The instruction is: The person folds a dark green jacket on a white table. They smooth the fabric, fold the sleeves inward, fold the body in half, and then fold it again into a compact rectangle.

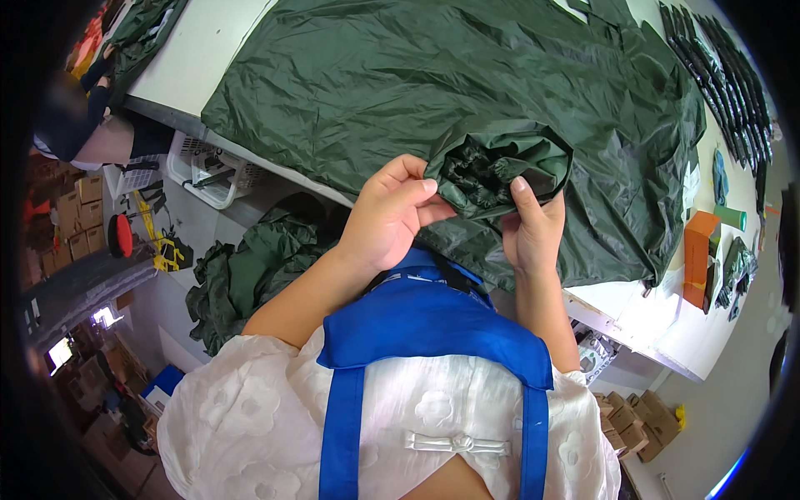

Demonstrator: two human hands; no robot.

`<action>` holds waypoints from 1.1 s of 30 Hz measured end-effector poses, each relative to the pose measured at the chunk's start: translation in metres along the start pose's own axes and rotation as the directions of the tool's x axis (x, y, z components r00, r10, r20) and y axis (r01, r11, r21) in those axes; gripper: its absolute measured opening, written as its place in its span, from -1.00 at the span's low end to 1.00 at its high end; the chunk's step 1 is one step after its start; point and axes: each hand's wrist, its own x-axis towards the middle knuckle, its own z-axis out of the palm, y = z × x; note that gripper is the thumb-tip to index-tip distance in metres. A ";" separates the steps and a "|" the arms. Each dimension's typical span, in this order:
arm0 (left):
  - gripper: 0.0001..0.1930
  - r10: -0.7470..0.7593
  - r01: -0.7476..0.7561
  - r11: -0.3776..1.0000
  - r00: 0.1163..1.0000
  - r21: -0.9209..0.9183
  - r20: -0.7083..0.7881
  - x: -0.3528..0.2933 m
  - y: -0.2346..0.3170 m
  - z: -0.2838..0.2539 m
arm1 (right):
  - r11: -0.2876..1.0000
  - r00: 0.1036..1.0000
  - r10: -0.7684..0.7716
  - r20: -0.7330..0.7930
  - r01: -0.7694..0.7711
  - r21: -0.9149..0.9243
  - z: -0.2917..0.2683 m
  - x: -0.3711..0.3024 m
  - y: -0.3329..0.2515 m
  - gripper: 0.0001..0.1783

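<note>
A small dark green pouch (500, 162) of thin, crinkly, slightly glossy fabric sits between the two hands, its round mouth gathered and puckered, more of the same cloth stuffed inside in tight folds. The left hand (387, 212) grips its left rim: the thumb and forefinger pinch the edge, the other fingers curled behind. The right hand (533, 225) holds the lower right rim, thumb pressed flat against the outside of the cloth; its remaining fingers are hidden behind the pouch, so how they lie I cannot tell.

Just beyond the fingertips, a wide sheet of the same green fabric (400, 75) spreads over a white table (196, 50), wrinkled and softly shining. Below the wrists hangs a bright blue apron (433, 321) over a white blouse embossed with flowers.

Left of the left hand, under the table edge, a heap of green cloth (242, 275) lies crumpled, with a white plastic basket (208, 167) above it. Right of the right hand stand an orange box (698, 250) and a row of narrow dark strips (725, 75). Another person (79, 125) bends at the far left.
</note>
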 end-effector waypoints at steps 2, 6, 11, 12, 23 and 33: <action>-0.70 -0.094 0.094 0.988 0.996 -0.123 0.003 -0.004 0.005 0.008 | 0.999 1.000 0.012 -0.001 -0.012 0.033 0.000 -0.001 -0.002 -0.43; -0.58 0.126 -0.156 0.898 0.987 0.411 0.097 0.009 0.017 -0.016 | 1.000 1.000 0.001 0.004 -0.001 0.029 -0.003 -0.001 -0.004 -0.37; -0.55 0.378 -0.387 0.635 0.910 0.669 0.167 0.008 0.020 0.012 | 1.000 1.000 0.014 0.010 -0.014 0.008 -0.001 -0.006 -0.010 -0.34; -0.55 0.414 -0.417 0.592 0.892 0.690 0.184 0.004 0.016 0.013 | 1.000 1.000 -0.010 0.002 0.010 -0.008 0.000 -0.008 -0.011 -0.34; -0.71 0.091 -0.093 0.898 0.996 0.430 0.026 0.012 0.006 0.012 | 0.907 0.958 -0.285 0.033 0.280 -0.315 -0.010 -0.012 -0.003 -0.38; -0.66 0.021 -0.019 1.000 0.985 -0.012 0.171 0.018 -0.007 0.036 | 0.980 0.978 0.099 -0.185 -0.127 -0.150 -0.027 0.004 -0.011 -0.43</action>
